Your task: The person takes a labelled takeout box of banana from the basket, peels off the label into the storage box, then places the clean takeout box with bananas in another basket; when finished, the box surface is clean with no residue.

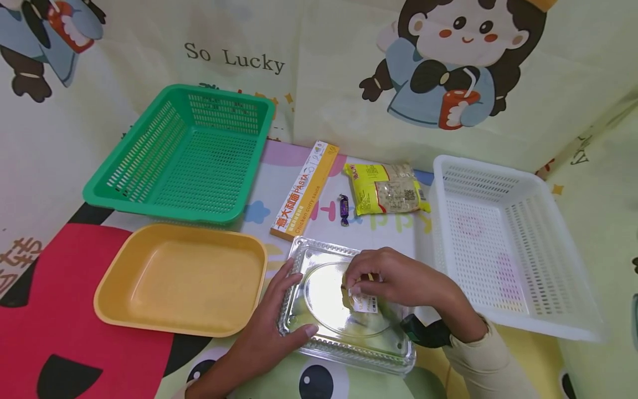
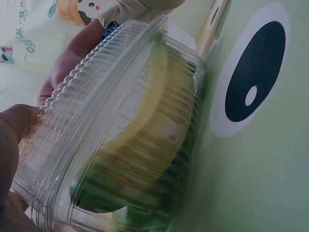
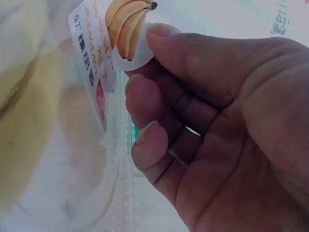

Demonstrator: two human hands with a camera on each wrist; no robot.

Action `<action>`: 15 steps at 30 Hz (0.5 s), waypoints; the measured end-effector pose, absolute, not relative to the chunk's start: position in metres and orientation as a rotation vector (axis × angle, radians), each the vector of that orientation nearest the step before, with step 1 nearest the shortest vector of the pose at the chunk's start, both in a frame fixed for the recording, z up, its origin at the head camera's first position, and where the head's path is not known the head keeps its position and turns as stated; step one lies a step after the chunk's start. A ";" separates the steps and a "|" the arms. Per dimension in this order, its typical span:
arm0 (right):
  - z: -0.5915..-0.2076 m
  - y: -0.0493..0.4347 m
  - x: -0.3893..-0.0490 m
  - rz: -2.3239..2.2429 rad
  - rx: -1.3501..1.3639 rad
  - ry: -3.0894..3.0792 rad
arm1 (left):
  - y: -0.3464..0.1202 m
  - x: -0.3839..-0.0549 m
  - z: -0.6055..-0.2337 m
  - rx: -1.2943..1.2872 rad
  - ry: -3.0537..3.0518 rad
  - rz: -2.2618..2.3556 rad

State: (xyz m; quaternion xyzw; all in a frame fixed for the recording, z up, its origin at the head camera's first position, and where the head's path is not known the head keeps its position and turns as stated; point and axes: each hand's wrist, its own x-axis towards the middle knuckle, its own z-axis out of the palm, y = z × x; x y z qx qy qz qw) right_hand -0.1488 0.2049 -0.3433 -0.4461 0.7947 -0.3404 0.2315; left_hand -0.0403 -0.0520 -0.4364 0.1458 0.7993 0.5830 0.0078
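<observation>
A clear plastic clamshell box (image 1: 324, 343) lies flat on the cloth, with yellow-and-green bananas (image 2: 145, 140) showing through its side. My left hand (image 1: 266, 332) rests against the box's left edge, fingers fairly straight along the rim and thumb on the lid. Over the lid, my right hand (image 1: 399, 277) pinches the edge of a paper label (image 1: 366, 303) between thumb and fingers. Up close in the right wrist view, the label (image 3: 131, 29) carries a banana picture and lettering. Part of it lies against the clear plastic; whether it is stuck there I cannot tell.
Behind the box lie a pasta box (image 1: 305, 191), a purple-wrapped candy (image 1: 344, 209) and a yellow food packet (image 1: 386, 188). A green basket (image 1: 176, 209) and a yellow tray (image 1: 181, 282) stand left. On the right stands a white basket (image 1: 490, 221); printed cloth (image 1: 329, 61) hangs behind.
</observation>
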 end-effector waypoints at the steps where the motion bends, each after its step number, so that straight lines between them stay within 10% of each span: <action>1: -0.344 0.205 -0.149 -0.940 -1.224 2.181 | -0.052 -0.040 -0.437 0.457 2.498 1.821; 15: -0.343 0.213 -0.150 -0.984 -1.200 2.152 | -0.053 -0.040 -0.437 0.467 2.480 1.829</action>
